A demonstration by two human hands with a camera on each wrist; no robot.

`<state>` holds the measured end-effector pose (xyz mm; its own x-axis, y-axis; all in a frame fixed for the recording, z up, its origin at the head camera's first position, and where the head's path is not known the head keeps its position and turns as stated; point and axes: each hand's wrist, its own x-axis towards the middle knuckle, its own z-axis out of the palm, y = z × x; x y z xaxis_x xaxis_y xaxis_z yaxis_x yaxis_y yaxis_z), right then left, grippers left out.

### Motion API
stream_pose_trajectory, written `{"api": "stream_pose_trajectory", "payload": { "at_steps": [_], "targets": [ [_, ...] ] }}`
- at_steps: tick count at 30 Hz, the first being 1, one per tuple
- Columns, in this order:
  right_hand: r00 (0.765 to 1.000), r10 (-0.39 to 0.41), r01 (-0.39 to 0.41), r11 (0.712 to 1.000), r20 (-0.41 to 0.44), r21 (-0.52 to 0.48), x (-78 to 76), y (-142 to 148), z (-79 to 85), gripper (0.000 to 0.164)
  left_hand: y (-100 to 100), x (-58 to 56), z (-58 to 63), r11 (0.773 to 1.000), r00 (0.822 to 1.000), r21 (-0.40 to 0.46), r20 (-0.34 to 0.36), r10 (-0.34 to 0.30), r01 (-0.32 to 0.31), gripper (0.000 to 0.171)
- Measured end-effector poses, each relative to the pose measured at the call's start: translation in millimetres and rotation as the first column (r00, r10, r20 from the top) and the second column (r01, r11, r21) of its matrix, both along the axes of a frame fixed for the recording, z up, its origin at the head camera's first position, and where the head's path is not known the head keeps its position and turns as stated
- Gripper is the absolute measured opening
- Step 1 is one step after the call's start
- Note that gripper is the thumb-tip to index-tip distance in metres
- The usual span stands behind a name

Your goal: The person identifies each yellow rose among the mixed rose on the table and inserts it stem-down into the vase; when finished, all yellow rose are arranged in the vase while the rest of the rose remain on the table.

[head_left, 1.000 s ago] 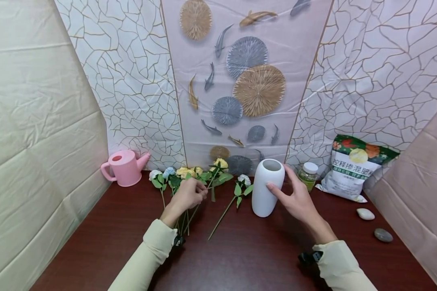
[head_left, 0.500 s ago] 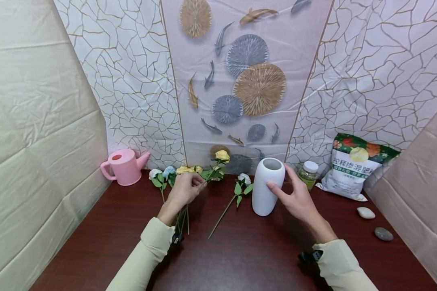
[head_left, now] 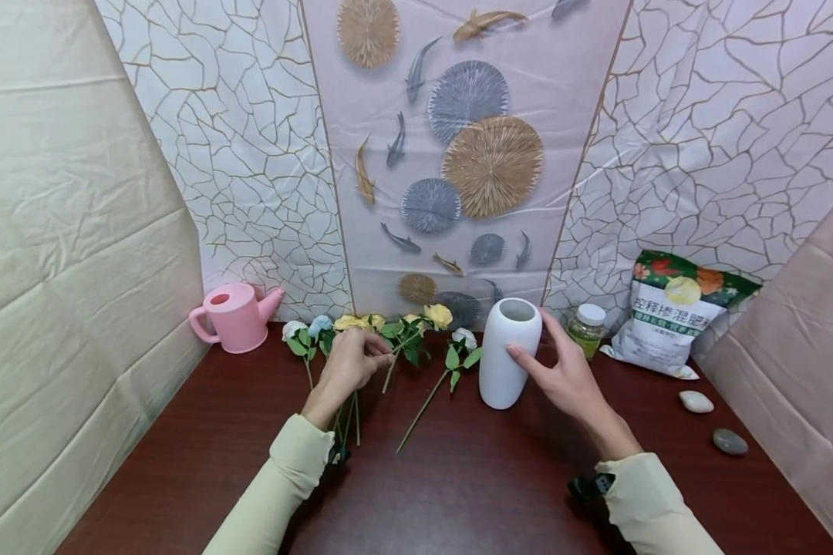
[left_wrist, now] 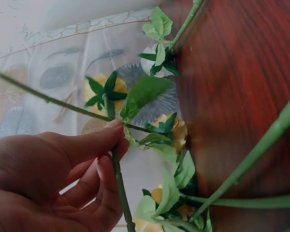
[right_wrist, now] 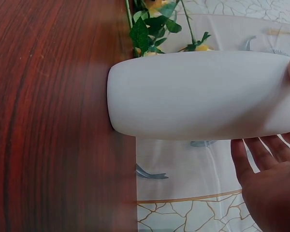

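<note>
My left hand pinches the green stem of a yellow rose between thumb and fingertips, its bloom raised toward the back wall. In the left wrist view, stems cross right at the fingertips, with a leaf beside them. Several more yellow roses lie under and behind this hand. My right hand holds a white vase, thumb on its near side and fingers round the right. The vase stands upright on the table, its mouth showing. Between the hands lies a white rose with a leafy stem.
A pink watering can stands at the back left, near a white rose and a blue rose. Right of the vase are a white-capped jar, a fertilizer bag, a white stone and a grey stone.
My left hand has lifted the yellow rose from among the others and shifted slightly left, the bloom swinging up and then to the right. My right hand stays on the vase.
</note>
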<state>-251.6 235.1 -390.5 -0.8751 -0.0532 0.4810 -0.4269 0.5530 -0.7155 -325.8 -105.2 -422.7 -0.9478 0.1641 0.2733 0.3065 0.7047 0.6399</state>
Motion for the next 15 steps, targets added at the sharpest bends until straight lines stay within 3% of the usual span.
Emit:
{"api": "stream_pose_trajectory", "payload": {
  "at_steps": [7, 15],
  "targets": [
    [1.000, 0.000, 0.000, 1.000, 0.007, -0.004, 0.8, -0.2, 1.0, 0.068, 3.0, -0.2, -5.0, 1.000, 1.000, -0.003, -0.007, 0.013, -0.013, 0.007],
    [1.000, -0.008, 0.008, 1.000, 0.007, 0.005, 0.4, -0.1, 1.6, 0.069, 4.4, 1.6, -7.7, 0.999, 0.997, -0.031, 0.071, 0.024, -0.022, 0.008]
  ]
}}
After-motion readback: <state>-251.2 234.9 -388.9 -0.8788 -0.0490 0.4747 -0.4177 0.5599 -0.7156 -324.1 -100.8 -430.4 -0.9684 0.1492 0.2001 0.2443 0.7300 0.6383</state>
